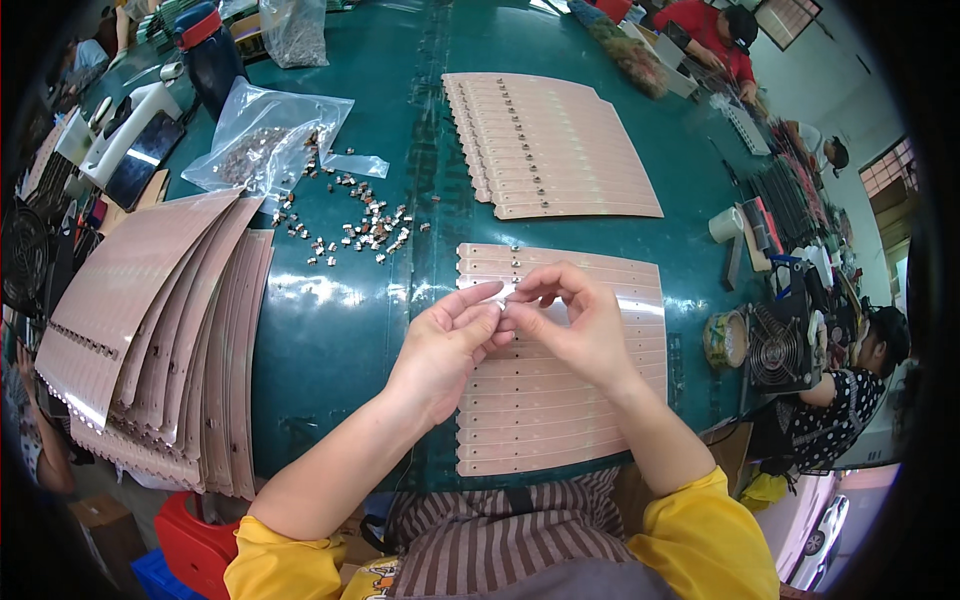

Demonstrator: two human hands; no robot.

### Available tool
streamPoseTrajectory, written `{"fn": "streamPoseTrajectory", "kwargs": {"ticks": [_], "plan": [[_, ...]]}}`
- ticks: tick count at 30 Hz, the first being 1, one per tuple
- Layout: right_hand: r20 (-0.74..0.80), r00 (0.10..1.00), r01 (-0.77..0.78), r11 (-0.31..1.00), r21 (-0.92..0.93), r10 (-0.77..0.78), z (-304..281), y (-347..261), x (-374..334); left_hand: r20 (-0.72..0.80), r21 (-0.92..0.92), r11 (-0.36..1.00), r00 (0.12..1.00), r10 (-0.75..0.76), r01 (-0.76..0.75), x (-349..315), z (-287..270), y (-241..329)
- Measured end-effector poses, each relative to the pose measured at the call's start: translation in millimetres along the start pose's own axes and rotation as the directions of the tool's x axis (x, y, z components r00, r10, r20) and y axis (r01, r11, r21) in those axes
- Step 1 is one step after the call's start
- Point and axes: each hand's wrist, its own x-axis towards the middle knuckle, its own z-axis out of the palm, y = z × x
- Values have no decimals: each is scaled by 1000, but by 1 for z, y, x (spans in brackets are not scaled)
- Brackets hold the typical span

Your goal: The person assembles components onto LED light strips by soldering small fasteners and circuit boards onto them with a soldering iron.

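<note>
My left hand (447, 343) and my right hand (582, 322) meet over a pale brown board panel (570, 410). Between their pinched fingertips is a small silvery metal part (502, 304), mostly covered by the fingers. The panel under my hands lies flat, with a column of small holes near its left side and several small parts in the top ones. Farther off, a second panel (580, 140) carries a full column of these parts. Left of my hands, a loose heap of small metal-and-brown components (375, 228) spreads out of a clear plastic bag (235, 160).
A tall stack of similar panels (150, 270) overhangs the green table (320, 350) at left. A dark bottle (212, 70) and a phone (143, 165) stand behind it. To the right are a tape roll (725, 340), a white cup (725, 225) and a fan (780, 345). Other people sit around.
</note>
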Motion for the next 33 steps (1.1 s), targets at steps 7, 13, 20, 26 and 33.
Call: {"fn": "streamPoseTrajectory", "kwargs": {"ticks": [7, 13, 20, 26, 33], "plan": [[-16, 998, 53, 993, -108, -55, -2, -5, -9, 108, 38, 999, 994, -26, 22, 1, 0, -3], [-71, 997, 33, 988, -150, -44, -7, 4, -1, 32, 12, 999, 999, -32, 32, 0, 3, 0], [-51, 991, -123, 990, -62, 120, -5, 28, 4, -68, -73, 990, 991, 113, -118, 1, 2, 4], [-83, 989, -132, 986, -105, 123, -1, 30, 3, -114, -105, 987, 987, 113, -125, -1, 6, 8], [-114, 994, -20, 982, -189, -1, 1, 32, -1, -144, -95, 987, 983, 116, -130, 1, 3, 8]]}}
